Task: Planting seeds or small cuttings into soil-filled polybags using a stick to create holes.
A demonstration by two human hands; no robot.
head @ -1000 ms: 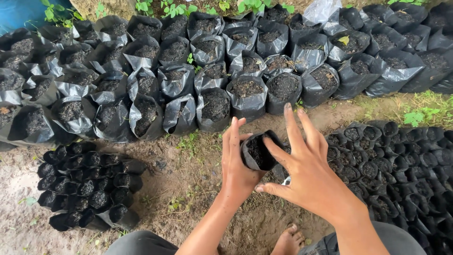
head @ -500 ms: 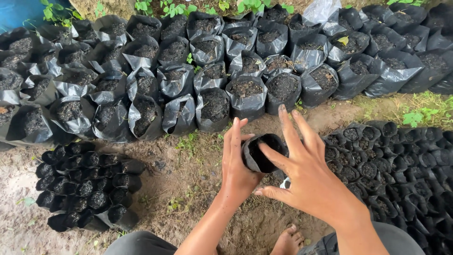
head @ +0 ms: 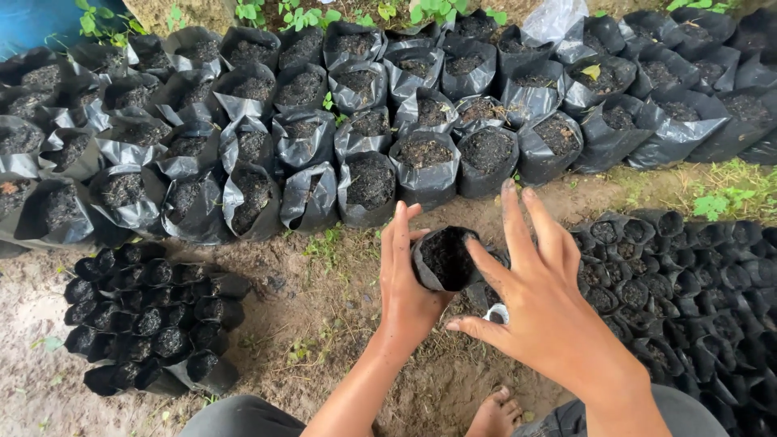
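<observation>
Above the bare muddy ground (head: 324, 324), between the two hands, sits a small black plastic nursery bag filled with dark soil (head: 445, 259). Left hand (head: 409, 279) cups the bag's left side, fingers upright against the plastic, thumb tip at the rim; grip looks closed on it, though the palm side is hidden so contact there is probably full but not certain. Right hand (head: 538, 303) is spread wide, fingers splayed and pointing up, index finger touching the bag's right edge, holding nothing itself. Bag is upright, mouth open toward the camera, held off the ground just in front of the person's bare foot (head: 495, 413).

Left of the hands lies a tight cluster of small black filled bags (head: 150, 316) standing on the mud. Right of the hands a larger mass of the same small black bags (head: 688, 299) runs to the frame edge. Further back, several rows of big black plastic grow bags with soil (head: 364, 105) stand side by side, some rims folded or sagging. Green weeds (head: 728, 198) show at the right, near the big bags. Person's grey-clad knees (head: 243, 417) show at the bottom edge.
</observation>
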